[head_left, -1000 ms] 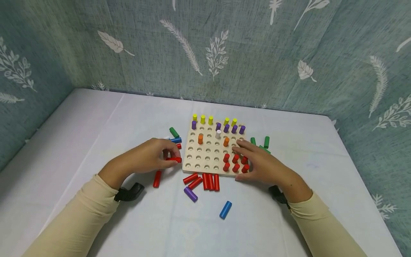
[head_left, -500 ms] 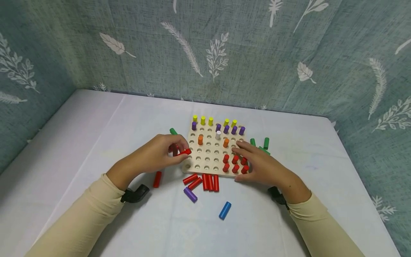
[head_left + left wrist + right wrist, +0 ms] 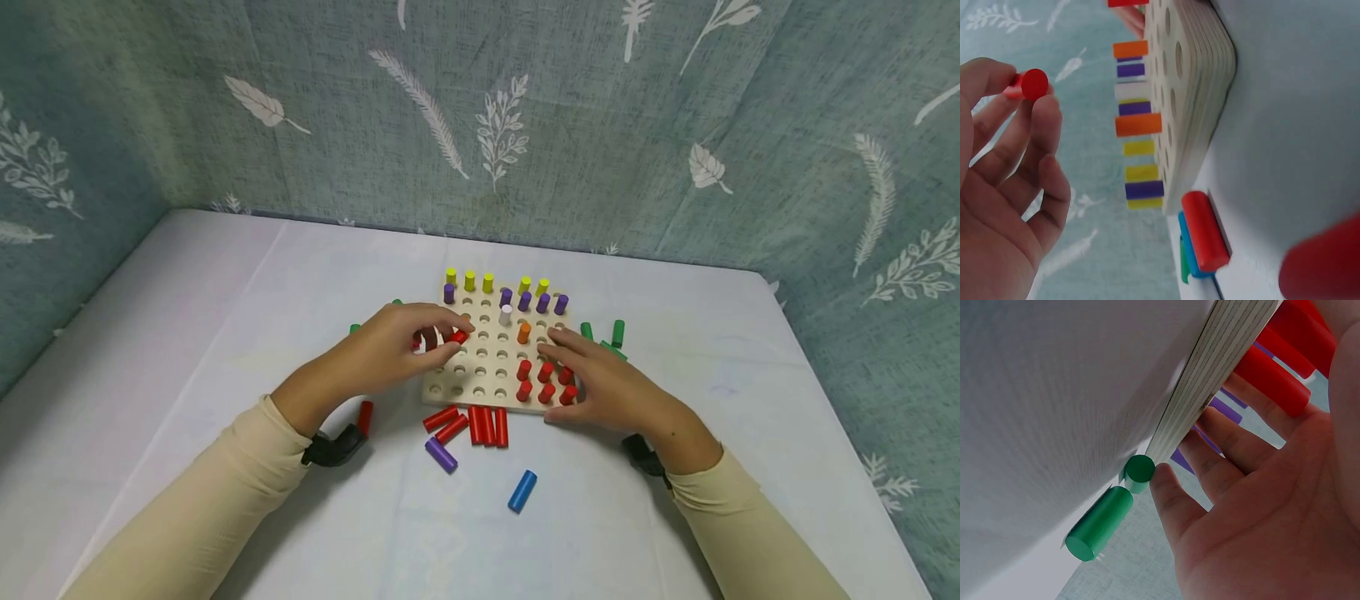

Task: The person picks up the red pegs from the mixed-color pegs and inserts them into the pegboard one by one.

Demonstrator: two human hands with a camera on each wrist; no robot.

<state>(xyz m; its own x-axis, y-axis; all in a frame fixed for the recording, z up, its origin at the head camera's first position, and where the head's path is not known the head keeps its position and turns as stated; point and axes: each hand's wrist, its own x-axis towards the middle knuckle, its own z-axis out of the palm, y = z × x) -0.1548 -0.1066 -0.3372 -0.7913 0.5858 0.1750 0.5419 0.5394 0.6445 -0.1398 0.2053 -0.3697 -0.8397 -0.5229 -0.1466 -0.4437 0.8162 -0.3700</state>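
Note:
My left hand [image 3: 382, 348] pinches a red peg [image 3: 1035, 84] between thumb and fingertips, above the left part of the wooden peg board [image 3: 490, 382]. The peg is tilted and clear of the board in the left wrist view. My right hand [image 3: 617, 379] rests at the board's right edge with its fingers extended, beside the standing red pegs [image 3: 524, 370]. Farther back on the board stand an orange peg [image 3: 523, 332], a white peg [image 3: 506, 314], several purple pegs [image 3: 524, 301] and several yellow pegs [image 3: 469, 281]. Another orange peg [image 3: 1138, 125] is mostly hidden by my left hand in the head view.
Loose red pegs [image 3: 488, 426], a purple peg [image 3: 441, 455] and a blue peg [image 3: 522, 492] lie in front of the board. Green pegs [image 3: 618, 333] lie to its right. Left of it are another red peg [image 3: 1205, 230] and a blue peg [image 3: 1190, 247].
My left hand has carried the red peg from the table left of the board rightward and away from me, over the board's left part. The right hand has stayed at the right edge.

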